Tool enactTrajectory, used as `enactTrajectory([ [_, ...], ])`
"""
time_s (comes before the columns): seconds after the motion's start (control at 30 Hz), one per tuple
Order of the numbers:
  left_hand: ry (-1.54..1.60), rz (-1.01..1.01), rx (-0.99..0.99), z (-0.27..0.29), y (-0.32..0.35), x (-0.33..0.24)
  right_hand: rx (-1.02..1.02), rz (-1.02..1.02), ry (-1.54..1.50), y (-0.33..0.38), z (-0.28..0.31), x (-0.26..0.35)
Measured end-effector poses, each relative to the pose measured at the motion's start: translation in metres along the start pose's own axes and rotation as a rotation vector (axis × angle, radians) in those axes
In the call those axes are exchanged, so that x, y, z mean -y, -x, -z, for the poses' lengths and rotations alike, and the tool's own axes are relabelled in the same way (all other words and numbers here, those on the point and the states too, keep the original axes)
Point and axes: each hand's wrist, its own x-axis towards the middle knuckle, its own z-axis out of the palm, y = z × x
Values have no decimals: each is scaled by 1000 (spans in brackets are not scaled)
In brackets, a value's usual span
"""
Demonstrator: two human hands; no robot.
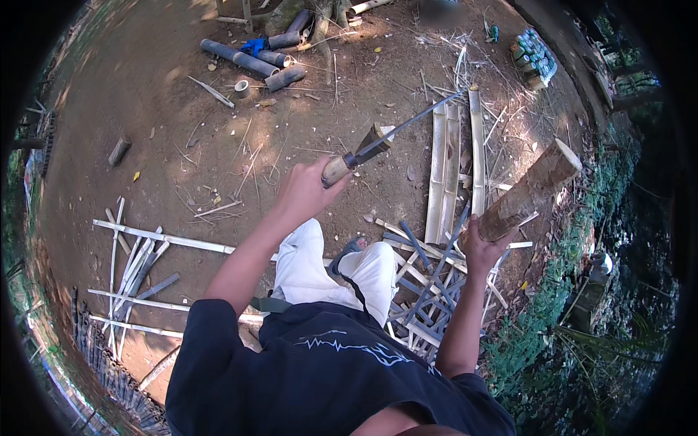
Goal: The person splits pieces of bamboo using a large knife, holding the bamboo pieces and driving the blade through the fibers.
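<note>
My left hand (309, 190) is closed around the wooden handle of a machete (335, 172). Its long thin blade, seen nearly edge-on, points away to the upper right. Just behind the blade is a short dark piece of wood or bamboo (373, 138) with a pale end; I cannot tell whether they touch. Off to the right, my right hand (483, 251) grips the near end of a thick log (533, 187), held tilted with its pale cut end up and away. Split bamboo halves (438, 171) lie on the ground between the two hands.
Crossed bamboo strips (429, 280) lie by my right knee, and more pale strips (171, 238) spread to the left. Dark bamboo sections (240, 58) rest near a tree base (322, 25). A crate of bottles (534, 58) stands far right. Green plants (538, 327) border the right side.
</note>
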Motion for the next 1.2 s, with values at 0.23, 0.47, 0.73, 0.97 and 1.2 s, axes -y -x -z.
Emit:
enactTrajectory([
  [0.23, 87, 185, 39, 5, 17, -27, 465, 73, 92, -25, 3, 138],
  [0.47, -14, 181, 91, 1, 14, -34, 655, 123, 285, -56, -7, 123],
  [0.73, -23, 186, 29, 1, 8, -36, 398, 457, -240, -146, 42, 224],
  [0.97, -73, 264, 92, 8, 3, -53, 100, 673, -1090, -147, 29, 230],
  [1.2, -84, 277, 138, -39, -28, -26, 810, 93, 437, -134, -42, 105],
])
